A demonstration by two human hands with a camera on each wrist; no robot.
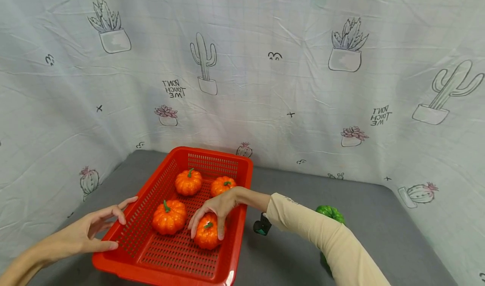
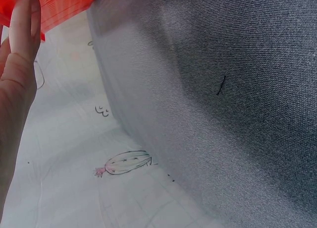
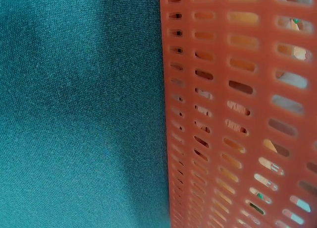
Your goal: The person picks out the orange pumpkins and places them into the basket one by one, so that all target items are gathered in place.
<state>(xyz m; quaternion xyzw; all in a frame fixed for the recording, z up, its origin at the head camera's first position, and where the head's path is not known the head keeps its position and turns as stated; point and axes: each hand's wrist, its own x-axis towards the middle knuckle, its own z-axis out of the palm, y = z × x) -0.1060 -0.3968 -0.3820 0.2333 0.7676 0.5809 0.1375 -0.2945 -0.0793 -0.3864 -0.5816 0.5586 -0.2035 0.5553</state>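
Note:
A red slotted plastic basket [image 1: 151, 273] stands tilted to my view, with several small orange pumpkins with green stems inside. My right hand [image 1: 217, 206] reaches over its right wall, fingers and thumb curled round the near right pumpkin [image 1: 207, 235]. Other pumpkins lie apart from that hand: one at the near left [image 1: 169, 218], one at the far left [image 1: 188, 183] and one at the far right [image 1: 222, 185], partly behind the wrist. At the left rim is my left hand [image 1: 92, 227], fingers extended and touching the basket edge. The right wrist view shows only the slotted wall [image 3: 242, 104], the hand hidden.
A grey cloth-covered table [image 1: 288, 252] carries the basket. Right of it lie a small black item [image 1: 262, 225] and a green, ribbed vegetable-like object [image 1: 330, 212], partly hidden by my right sleeve [image 1: 322, 231]. A white curtain [image 1: 250, 88] printed with cacti hangs behind.

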